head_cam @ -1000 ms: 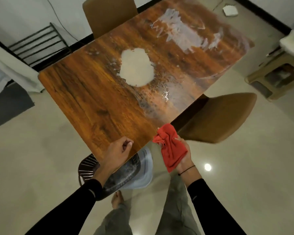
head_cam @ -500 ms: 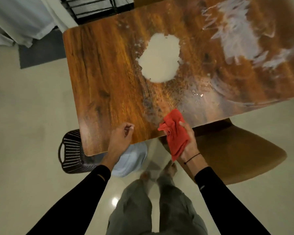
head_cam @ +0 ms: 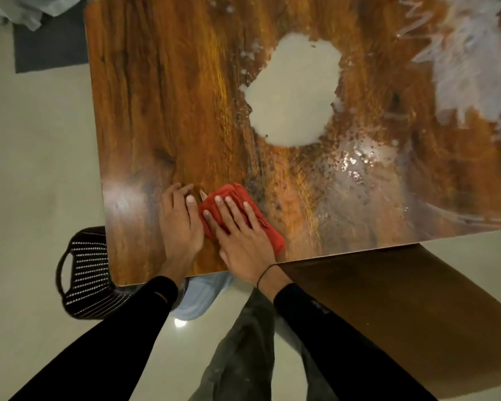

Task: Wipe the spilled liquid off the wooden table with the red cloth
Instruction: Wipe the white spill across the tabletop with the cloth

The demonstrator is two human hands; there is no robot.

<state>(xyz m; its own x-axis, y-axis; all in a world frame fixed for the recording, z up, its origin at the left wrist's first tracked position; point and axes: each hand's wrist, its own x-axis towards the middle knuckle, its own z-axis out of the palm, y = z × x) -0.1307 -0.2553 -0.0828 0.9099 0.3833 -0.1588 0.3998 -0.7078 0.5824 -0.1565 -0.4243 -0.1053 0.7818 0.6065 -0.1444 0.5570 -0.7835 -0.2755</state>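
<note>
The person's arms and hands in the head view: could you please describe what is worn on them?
Both arms wear long, close-fitting black sleeves that end at the wrists. The left hand is bare, with no glove or jewellery visible. The right hand is bare too, with a thin dark band around its wrist, just ahead of the cuff.

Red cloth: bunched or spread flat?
Bunched. The cloth lies in creased folds on the table, pressed under the right hand.

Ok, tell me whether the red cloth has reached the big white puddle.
No: the red cloth lies under the right hand near the table edge, apart from the puddle.
</note>
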